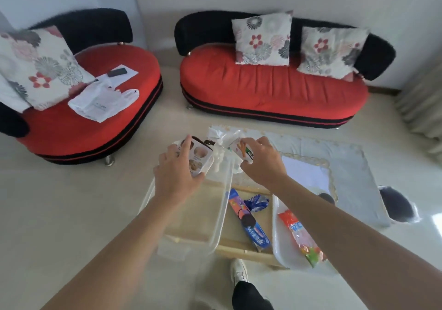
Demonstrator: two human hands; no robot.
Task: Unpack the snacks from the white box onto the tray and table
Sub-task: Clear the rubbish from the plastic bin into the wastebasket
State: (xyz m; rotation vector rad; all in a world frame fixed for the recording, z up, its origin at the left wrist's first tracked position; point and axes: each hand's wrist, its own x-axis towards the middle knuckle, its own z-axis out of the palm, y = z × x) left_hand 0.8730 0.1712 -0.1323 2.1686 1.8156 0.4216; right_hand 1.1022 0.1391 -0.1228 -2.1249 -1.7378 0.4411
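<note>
The white, see-through box (222, 214) stands on the left part of the low table. Over its far end, my left hand (178, 173) grips a white snack carton with round food pictures (199, 156). My right hand (260, 164) grips a small white carton with a green band (244, 150), just right of it. A clear bag with white pieces (221, 152) sticks up between the two cartons. A white tray (282, 245) at the right holds a red, pink and green snack pack (301, 235). On the table lie a long blue biscuit pack (251, 223) and a small blue packet (257, 202).
A pale blue cloth (344, 166) with a white sheet (303, 173) covers the table's right side. A red armchair (71, 123) and a red sofa (272, 90) stand beyond. My foot in a white shoe (239, 271) is under the table's near edge. A dark round object (397, 204) lies at the right.
</note>
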